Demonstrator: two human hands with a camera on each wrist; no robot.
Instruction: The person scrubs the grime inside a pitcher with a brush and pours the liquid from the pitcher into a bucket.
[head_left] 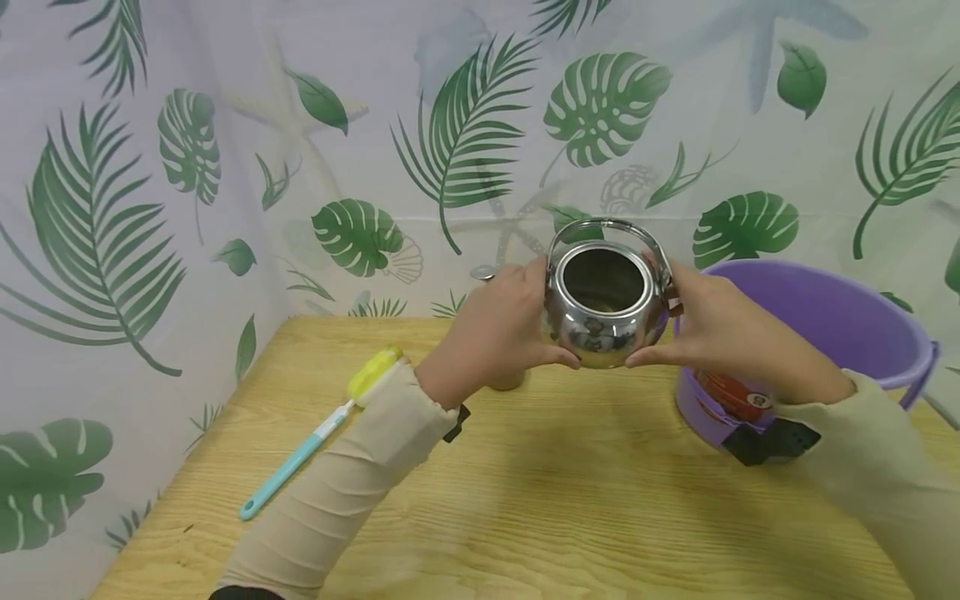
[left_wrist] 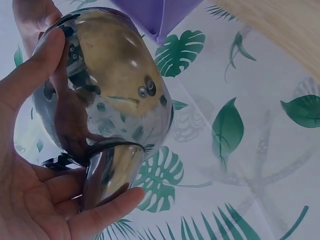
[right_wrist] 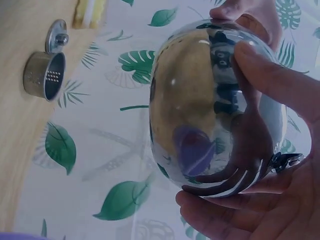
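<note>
A shiny metal teapot is held up over the table between both hands, its open mouth facing the head camera and its arched handle raised. My left hand grips one side, with fingers around the spout and the thumb on the body. On the opposite side my right hand holds the body, thumb in front and fingers behind. The left wrist view shows the polished belly with reflections. A perforated metal strainer and a small knobbed lid are on the table, mostly hidden behind the left hand in the head view.
A brush with a yellow sponge head and a turquoise handle lies on the wooden table at left. At right stands a purple bucket, with a red-labelled item by its front. A leaf-patterned curtain hangs behind.
</note>
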